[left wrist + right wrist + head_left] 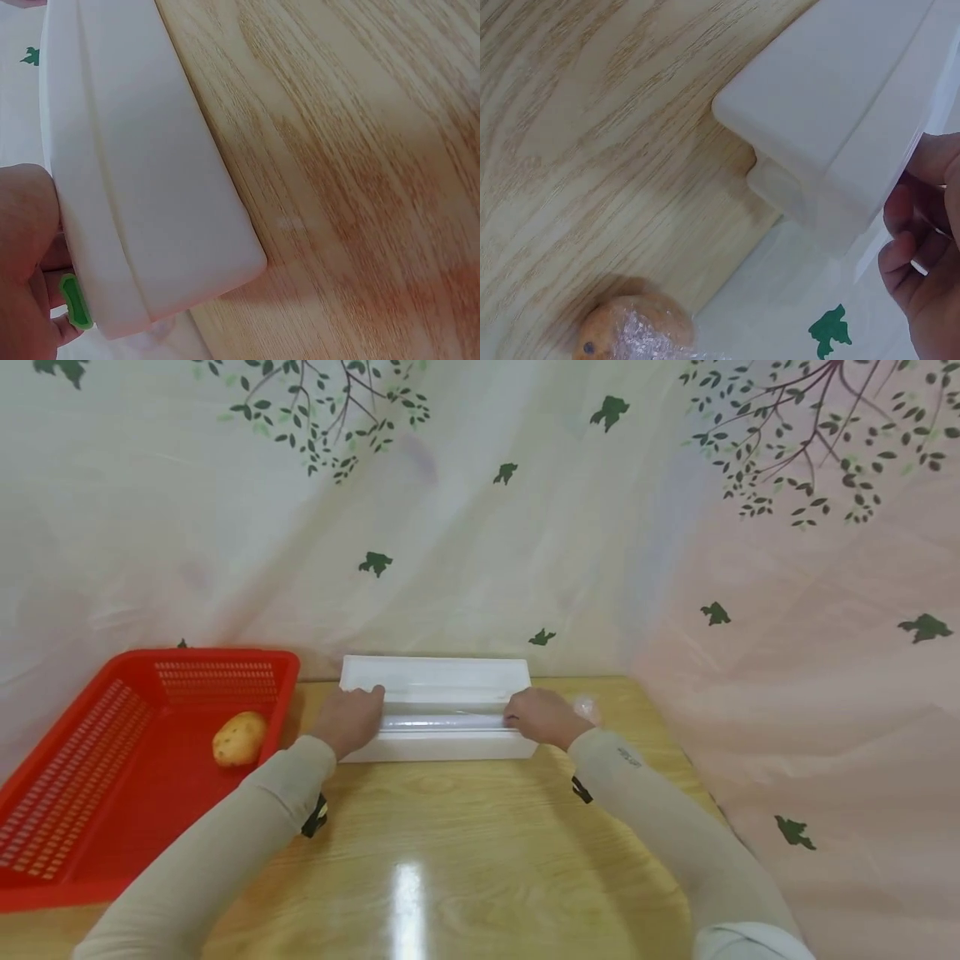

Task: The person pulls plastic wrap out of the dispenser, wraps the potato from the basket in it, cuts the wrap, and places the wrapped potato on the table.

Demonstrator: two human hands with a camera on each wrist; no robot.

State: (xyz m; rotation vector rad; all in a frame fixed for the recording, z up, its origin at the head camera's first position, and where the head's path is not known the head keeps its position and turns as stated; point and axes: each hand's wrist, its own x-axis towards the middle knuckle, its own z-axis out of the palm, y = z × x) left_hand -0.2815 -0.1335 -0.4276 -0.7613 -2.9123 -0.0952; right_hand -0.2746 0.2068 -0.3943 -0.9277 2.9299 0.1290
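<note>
Red plastic basket sits at the left of the wooden counter, and inside it lies a single yellowish potato, close to the basket's near-right wall. Over to the middle now: a long white cling-film dispenser lies against the leaf-print curtain at the counter's far edge, its lid up and a strip of clear film showing along its front. It is plain white, smooth plastic with rounded corners; the left wrist view picks up a small green tab at its end. No brand or writing can be read on it.

Both hands are on the dispenser. The left hand grips the left end, fingers curled over the top edge. The right hand holds the right end, fingers bent and pinching at the film's edge. Just beyond the right hand, a second potato wrapped in film rests on the counter beside the dispenser's corner.
</note>
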